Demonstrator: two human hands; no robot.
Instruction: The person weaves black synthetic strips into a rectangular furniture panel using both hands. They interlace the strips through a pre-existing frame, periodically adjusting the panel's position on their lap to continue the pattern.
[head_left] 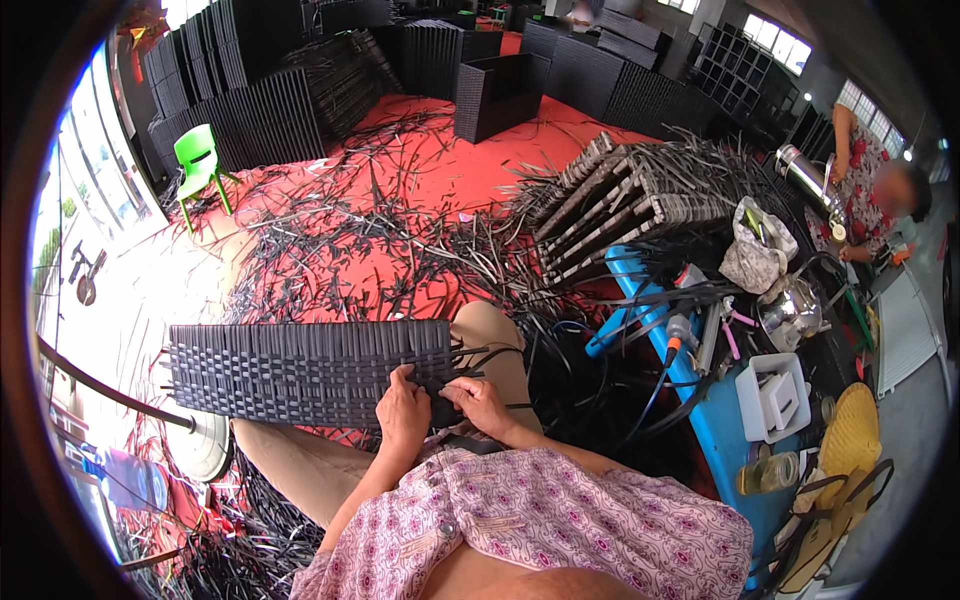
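Lap: flat black woven panel across it
Right side: long blue plastic bench
Left front: small green plastic chair

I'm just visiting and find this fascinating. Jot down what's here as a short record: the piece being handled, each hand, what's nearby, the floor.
Piece: dark woven panel, lying across the lap, loose strips at its right end
Left hand: on the panel, near its right end
Right hand: at the panel's right end; whether it pinches a strip is unclear
To the right: blue bench with white tub and glass jar
Far left: green chair
Floor: red covering, strewn with dark strips
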